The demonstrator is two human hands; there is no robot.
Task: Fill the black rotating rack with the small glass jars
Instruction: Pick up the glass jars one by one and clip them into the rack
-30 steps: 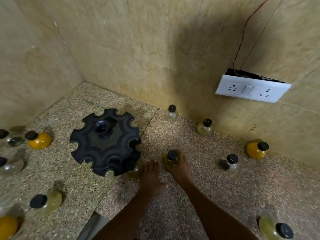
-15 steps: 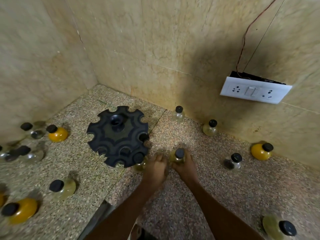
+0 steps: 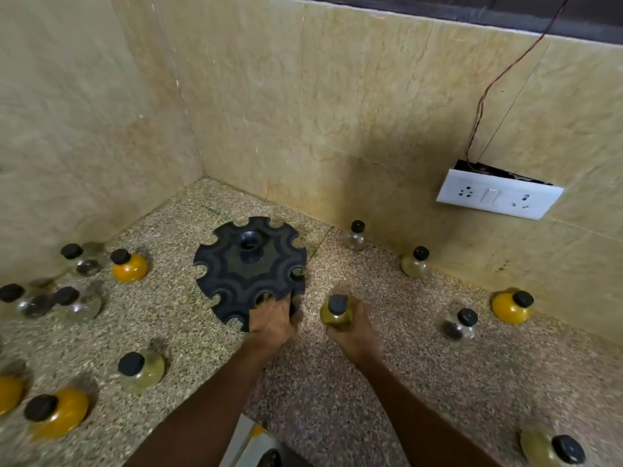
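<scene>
The black rotating rack (image 3: 236,274) stands on the speckled stone floor near the corner, its notched top slots showing dark. My left hand (image 3: 273,320) is curled over the rack's near right rim and hides the slot beneath it. To its right, my right hand (image 3: 354,335) grips a small yellow-green glass jar (image 3: 335,313) with a black cap, held just off the rack's edge. Loose jars stand around: an orange jar (image 3: 129,266) and a clear jar (image 3: 81,259) at left, and a pale jar (image 3: 143,369) at the near left.
Along the back wall stand a clear jar (image 3: 355,235), a pale jar (image 3: 416,262), an orange jar (image 3: 510,305) and another clear jar (image 3: 460,325). A white socket plate (image 3: 499,197) with a red wire hangs on the wall. Walls close off the left and back.
My left hand has moved onto the rack's near rim, covering the jar that sat in that slot. My right hand has closed around the yellow-green jar and drawn it slightly right.
</scene>
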